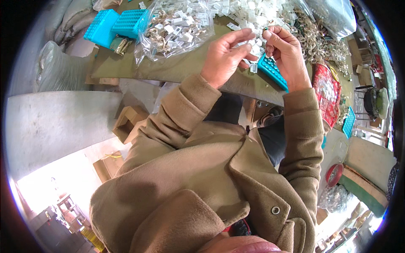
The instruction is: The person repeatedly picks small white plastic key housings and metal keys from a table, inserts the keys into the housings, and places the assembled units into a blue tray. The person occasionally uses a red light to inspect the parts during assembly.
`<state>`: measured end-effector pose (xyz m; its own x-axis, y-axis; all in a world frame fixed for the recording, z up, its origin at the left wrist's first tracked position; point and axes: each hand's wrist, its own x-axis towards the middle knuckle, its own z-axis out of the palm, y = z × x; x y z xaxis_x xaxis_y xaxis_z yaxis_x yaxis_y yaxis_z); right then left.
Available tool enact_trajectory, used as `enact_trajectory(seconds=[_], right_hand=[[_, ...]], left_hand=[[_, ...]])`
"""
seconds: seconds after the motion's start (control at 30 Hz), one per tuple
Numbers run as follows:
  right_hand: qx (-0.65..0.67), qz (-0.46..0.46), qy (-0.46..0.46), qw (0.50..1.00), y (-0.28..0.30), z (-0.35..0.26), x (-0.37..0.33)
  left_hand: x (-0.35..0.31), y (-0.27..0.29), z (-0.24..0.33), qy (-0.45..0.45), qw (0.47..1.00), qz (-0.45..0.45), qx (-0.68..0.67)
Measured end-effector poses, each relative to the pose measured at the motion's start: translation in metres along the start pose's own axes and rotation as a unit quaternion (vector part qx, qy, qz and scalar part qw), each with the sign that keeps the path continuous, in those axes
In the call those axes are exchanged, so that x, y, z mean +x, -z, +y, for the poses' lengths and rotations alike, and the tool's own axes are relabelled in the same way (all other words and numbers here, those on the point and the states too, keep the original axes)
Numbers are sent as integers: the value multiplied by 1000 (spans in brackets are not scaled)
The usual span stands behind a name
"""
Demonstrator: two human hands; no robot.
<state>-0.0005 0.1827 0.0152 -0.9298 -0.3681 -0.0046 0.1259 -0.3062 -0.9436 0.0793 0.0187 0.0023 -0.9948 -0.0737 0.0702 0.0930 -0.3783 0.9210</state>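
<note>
Above the table's near edge, my left hand [225,57] is raised with its fingers loosely curled. A pale bit shows between its thumb and index finger, but I cannot make out whether it is held or lies behind. Close to its right, my right hand [289,52] pinches thumb to index finger around something small, with a dark speck at the tips. Under the right hand lies a turquoise tray [274,72] with rows of round hollows. Many small white plastic boxes [249,12] are heaped just beyond both hands.
A clear bag [177,31] of white boxes and metal-looking pieces sits left of the heap. Turquoise trays [130,23] stand at the far left. Ring-like metal pieces [322,44] pile up on the right, near a red patterned cloth [325,90]. A cardboard box [128,122] is below.
</note>
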Motion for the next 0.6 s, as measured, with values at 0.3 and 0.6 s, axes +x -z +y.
enact_trajectory(seconds=[0.3, 0.6], right_hand=[[50, 7, 2, 999, 3, 7, -50], [-118, 54, 66, 989, 20, 0, -92]], left_hand=[[-16, -23, -1, 89, 995, -47, -8], [-24, -36, 9, 194, 970, -67, -130]])
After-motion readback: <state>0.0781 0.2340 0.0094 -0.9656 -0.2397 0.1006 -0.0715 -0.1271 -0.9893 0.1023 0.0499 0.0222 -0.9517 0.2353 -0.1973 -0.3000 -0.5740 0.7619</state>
